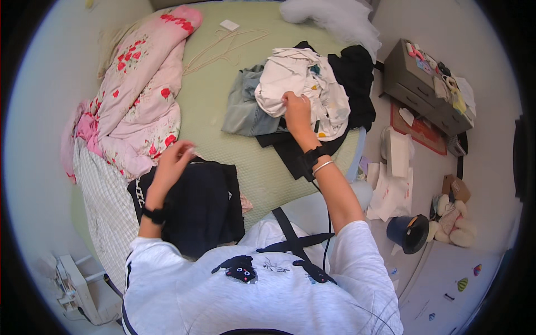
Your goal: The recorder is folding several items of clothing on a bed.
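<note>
My right hand (pixel 298 114) pinches the near edge of a crumpled white garment (pixel 283 75) with small coloured prints. That garment lies on top of a clothes pile, with light blue jeans (pixel 244 106) to its left and black clothing (pixel 357 78) to its right. More black cloth (pixel 293 159) sticks out under the pile toward me. My left hand (pixel 174 162) is raised over the far left edge of a dark folded garment stack (pixel 195 198). Its fingers are loosely curved and apart, with nothing seen in them.
A pale green quilted bedspread (pixel 209 131) covers the bed. Wire hangers (pixel 226 50) lie at the far side, near a small white card (pixel 229 24). A pink floral quilt (pixel 134 95) is heaped at left. Rightward stand a grey drawer unit (pixel 416 86) and a dark blue bin (pixel 403 231).
</note>
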The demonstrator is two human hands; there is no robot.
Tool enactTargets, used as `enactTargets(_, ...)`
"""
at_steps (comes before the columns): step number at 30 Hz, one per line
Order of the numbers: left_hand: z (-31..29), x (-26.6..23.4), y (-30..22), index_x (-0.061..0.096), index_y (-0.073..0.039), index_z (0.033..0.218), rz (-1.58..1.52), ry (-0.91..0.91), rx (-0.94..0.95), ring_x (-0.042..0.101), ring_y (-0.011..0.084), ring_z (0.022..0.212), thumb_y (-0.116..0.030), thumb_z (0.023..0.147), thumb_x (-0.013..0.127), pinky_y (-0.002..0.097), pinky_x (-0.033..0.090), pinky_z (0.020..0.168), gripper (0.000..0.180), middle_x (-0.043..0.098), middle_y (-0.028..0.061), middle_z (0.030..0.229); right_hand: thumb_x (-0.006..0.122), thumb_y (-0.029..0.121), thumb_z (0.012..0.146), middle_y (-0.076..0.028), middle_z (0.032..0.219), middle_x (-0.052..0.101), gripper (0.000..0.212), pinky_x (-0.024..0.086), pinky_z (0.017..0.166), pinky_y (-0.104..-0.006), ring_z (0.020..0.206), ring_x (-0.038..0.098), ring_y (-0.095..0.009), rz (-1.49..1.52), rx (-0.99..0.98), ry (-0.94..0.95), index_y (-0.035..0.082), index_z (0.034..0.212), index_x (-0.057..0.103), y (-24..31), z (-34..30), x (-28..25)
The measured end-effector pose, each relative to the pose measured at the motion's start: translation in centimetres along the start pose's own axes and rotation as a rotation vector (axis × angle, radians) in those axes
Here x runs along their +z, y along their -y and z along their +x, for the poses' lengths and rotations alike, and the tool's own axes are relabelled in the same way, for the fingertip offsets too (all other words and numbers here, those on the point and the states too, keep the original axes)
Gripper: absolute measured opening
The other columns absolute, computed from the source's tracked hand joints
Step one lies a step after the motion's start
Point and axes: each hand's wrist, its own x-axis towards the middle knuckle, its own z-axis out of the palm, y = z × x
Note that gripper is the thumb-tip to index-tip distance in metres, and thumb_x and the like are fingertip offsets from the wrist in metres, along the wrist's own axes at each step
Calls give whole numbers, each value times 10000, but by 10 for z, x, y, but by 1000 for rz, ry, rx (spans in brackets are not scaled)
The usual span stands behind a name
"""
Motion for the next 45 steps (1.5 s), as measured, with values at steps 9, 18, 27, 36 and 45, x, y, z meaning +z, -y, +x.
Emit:
enactTargets(9, 159, 202, 48, 454, -86, 1143, -1404, -84, -555, 539, 163, 861, -359, 879, 448, 301, 459, 732, 380, 562, 66, 1002, 633, 99, 695, -136, 895, 515, 249, 425, 720, -404, 857, 502, -333, 39, 219, -81, 44, 911, 522, -11, -8, 29)
enactTargets(18, 182, 188, -13, 408, -46, 1208, -697, 530, -412, 480, 235, 1073, -640, 820, 291, 407, 346, 927, 719, 482, 100, 1212, 555, 32, 742, -120, 844, 524, 183, 412, 722, -364, 805, 521, -279, 395, 60, -168, 29, 912, 490, -10, -10, -12)
enactTargets(27, 153, 193, -55, 480, -7, 1163, -1696, 462, -413, 566, 274, 961, -401, 819, 505, 406, 428, 890, 523, 572, 152, 1076, 497, 55, 812, -86, 896, 554, 125, 403, 786, -270, 864, 526, -151, 1070, 50, 99, -3, 921, 517, 62, -99, -126)
enactTargets(36, 103, 187, -93, 516, 97, 948, -1631, 437, -406, 617, 252, 759, -65, 680, 409, 348, 521, 721, 331, 603, 165, 861, 547, 138, 823, -63, 1091, 525, 272, 400, 842, -288, 984, 514, -153, 1478, 391, 98, 47, 1071, 480, 23, -181, -138)
enactTargets(45, 2, 150, -107, 468, 45, 1152, -776, 692, -204, 508, 165, 988, -264, 810, 515, 276, 369, 900, 464, 542, 93, 1094, 559, 237, 844, -47, 1176, 496, 445, 369, 903, -323, 1083, 467, -170, 1735, 882, -146, 48, 1219, 411, -3, -153, -121)
